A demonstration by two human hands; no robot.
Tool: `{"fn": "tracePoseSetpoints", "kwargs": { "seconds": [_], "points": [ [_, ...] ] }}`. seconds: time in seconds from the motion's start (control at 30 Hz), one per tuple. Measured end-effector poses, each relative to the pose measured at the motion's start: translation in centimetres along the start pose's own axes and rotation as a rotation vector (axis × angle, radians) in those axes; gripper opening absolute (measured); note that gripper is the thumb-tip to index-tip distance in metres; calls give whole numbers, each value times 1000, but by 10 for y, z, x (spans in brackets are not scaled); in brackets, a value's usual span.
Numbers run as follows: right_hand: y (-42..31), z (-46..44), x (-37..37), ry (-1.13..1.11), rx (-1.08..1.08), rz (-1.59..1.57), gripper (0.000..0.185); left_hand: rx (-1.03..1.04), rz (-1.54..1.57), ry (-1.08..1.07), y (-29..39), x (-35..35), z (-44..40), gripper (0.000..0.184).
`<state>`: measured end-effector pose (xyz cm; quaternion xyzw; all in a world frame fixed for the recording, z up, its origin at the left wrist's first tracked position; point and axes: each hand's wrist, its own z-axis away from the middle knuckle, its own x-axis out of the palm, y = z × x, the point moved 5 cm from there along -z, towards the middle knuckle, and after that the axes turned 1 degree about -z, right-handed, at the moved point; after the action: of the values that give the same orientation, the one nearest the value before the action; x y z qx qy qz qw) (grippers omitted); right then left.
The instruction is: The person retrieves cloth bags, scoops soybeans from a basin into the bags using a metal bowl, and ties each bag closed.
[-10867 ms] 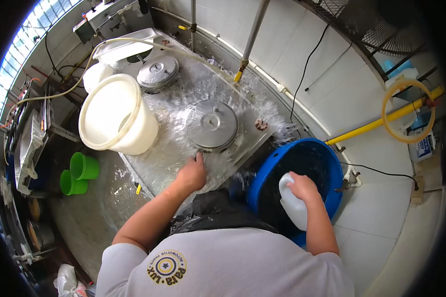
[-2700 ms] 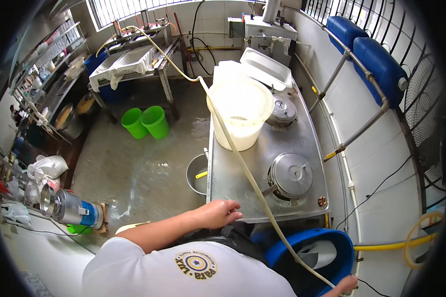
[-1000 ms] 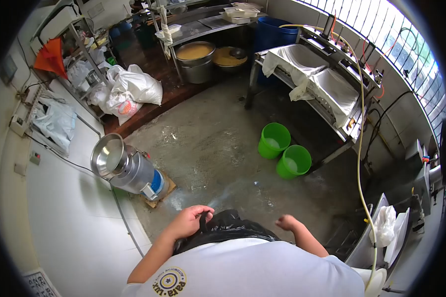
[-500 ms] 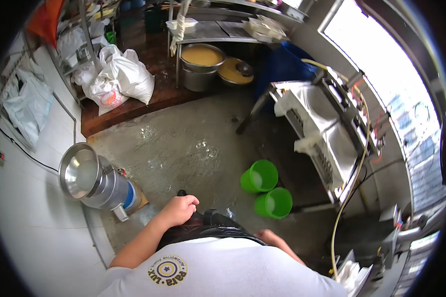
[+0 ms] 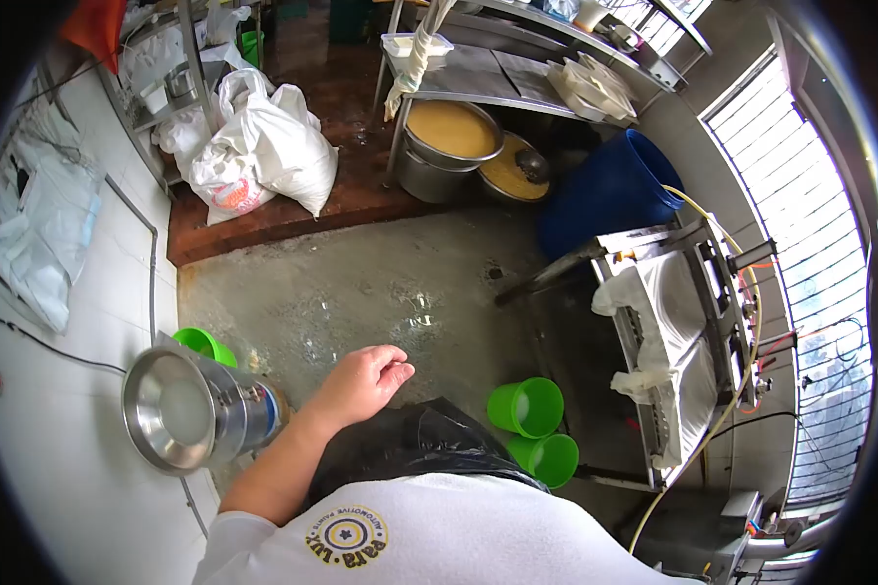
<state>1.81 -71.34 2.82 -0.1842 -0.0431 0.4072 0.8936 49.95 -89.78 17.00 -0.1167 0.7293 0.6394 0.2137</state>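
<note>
My left hand (image 5: 366, 382) is held out over the wet floor in front of my body, its fingers loosely curled together, and I see nothing in it. Below that hand is the black plastic apron (image 5: 415, 444) at my waist, under my white shirt (image 5: 478, 526). To the left stands a steel machine with a wide funnel (image 5: 171, 414), holding something whitish. A green bucket (image 5: 203, 343) shows partly behind it. To the right, two green buckets, a farther one (image 5: 541, 414) and a nearer one (image 5: 556, 458), stand close together with whitish contents. My right hand is out of view.
White sacks (image 5: 273, 161) rest on a raised reddish floor edge (image 5: 249, 234). Large pots (image 5: 449, 136) of yellowish contents sit under a steel table (image 5: 498, 73). A blue barrel (image 5: 610, 190), a cloth-draped steel stand (image 5: 673, 341) and a yellow hose (image 5: 727, 400) are on the right.
The view has shifted forward and turned, bringing the funnel machine closer and revealing the green bucket behind it. My left hand has moved slightly forward; my right hand has left the view.
</note>
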Motion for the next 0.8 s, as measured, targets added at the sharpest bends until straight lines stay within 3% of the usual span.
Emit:
{"fn": "tracePoseSetpoints", "kwargs": {
  "seconds": [0.07,0.4,0.5,0.8],
  "points": [
    [-28,-12,-20,-58,-8,5,35,-86,69,2,-14,-10,-25,30],
    [-195,-91,-173,-322,-35,181,34,-99,-41,151,-64,-92,-172,28],
    [-260,-100,-222,-386,-25,267,34,-288,-89,137,-68,-135,-204,30],
    [-455,-150,-297,-582,49,564,35,-396,-49,461,-136,-220,-209,31]
  ]
}}
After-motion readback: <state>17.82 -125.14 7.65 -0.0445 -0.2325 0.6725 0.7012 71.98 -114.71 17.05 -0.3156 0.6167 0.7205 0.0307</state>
